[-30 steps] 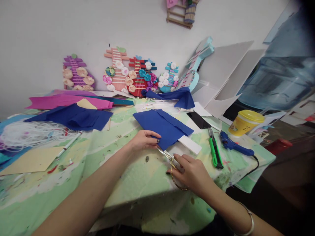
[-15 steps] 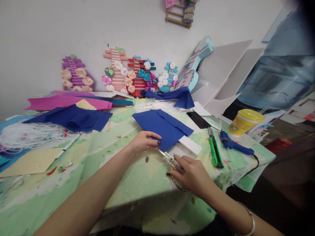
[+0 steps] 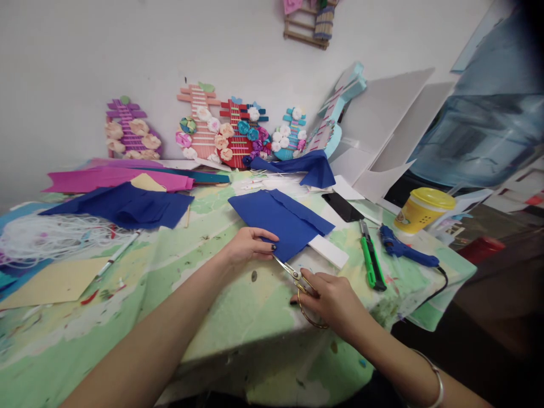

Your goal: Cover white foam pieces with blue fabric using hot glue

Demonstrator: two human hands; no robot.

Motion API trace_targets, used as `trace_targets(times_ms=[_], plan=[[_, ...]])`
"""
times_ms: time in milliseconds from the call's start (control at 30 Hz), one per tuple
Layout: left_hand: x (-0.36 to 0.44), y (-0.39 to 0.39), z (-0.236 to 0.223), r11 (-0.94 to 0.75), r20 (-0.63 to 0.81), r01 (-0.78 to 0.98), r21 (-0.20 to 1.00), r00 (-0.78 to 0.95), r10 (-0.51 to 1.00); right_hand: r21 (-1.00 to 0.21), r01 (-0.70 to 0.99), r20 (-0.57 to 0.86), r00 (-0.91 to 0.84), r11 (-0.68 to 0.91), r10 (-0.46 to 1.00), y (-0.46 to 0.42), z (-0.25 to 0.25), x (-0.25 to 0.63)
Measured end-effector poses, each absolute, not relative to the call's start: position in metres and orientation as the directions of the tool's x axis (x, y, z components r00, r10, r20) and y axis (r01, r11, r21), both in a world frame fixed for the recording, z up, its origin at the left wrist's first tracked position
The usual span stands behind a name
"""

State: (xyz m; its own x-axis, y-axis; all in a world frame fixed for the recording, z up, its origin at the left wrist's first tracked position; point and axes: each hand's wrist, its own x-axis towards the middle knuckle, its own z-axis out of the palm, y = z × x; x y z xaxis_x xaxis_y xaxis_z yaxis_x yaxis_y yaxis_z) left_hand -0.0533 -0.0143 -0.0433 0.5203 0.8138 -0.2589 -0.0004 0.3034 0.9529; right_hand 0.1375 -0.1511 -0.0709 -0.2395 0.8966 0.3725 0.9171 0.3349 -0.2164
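A dark blue sheet of crepe-like paper (image 3: 283, 218) lies at the middle of the table, with a white strip (image 3: 329, 251) sticking out from under its right side. My left hand (image 3: 253, 245) grips the sheet's near left edge between thumb and fingers. Gold-handled scissors (image 3: 292, 272) are in my right hand (image 3: 334, 297), fingers through the loops. Their blades point up and left and meet the sheet's near corner beside my left fingertips. The blade tips are partly hidden at the paper.
Right of the sheet are a black phone (image 3: 342, 207), a green utility knife (image 3: 372, 258), a blue glue gun (image 3: 406, 249) and a yellow-lidded cup (image 3: 425, 211). More blue paper (image 3: 123, 204) and white cord (image 3: 55, 238) lie left. Decorated lute-shaped crafts (image 3: 240, 133) lean against the wall.
Between the earlier frames and now, the scissor blades have closed slightly at the paper's edge, and the handles have dropped a little. My left hand stays on the sheet.
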Motion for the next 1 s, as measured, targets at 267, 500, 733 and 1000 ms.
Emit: trace_targets(times_ms=[267, 500, 733, 1000], plan=[[-0.0524, -0.0162, -0.0415, 0.32, -0.28, 0.011, 0.947, 0.517, 0.809, -0.154, 0.944, 0.404, -0.21, 0.293, 0.89, -0.1534, -0.0661, 0.1355], [-0.0497, -0.0184, -0.0369, 0.331, -0.283, -0.002, 0.944, 0.511, 0.812, -0.148, 0.944, 0.48, -0.193, 0.295, 0.856, -0.1568, -0.0664, 0.1343], [-0.049, -0.0203, -0.0362, 0.34, -0.288, -0.005, 0.941, 0.518, 0.806, -0.153, 0.947, 0.489, -0.176, 0.283, 0.854, -0.1566, -0.064, 0.1351], [-0.0482, -0.0209, -0.0376, 0.335, -0.282, -0.002, 0.942, 0.533, 0.797, -0.201, 0.943, 0.428, -0.158, 0.264, 0.89, -0.1526, -0.0605, 0.1356]])
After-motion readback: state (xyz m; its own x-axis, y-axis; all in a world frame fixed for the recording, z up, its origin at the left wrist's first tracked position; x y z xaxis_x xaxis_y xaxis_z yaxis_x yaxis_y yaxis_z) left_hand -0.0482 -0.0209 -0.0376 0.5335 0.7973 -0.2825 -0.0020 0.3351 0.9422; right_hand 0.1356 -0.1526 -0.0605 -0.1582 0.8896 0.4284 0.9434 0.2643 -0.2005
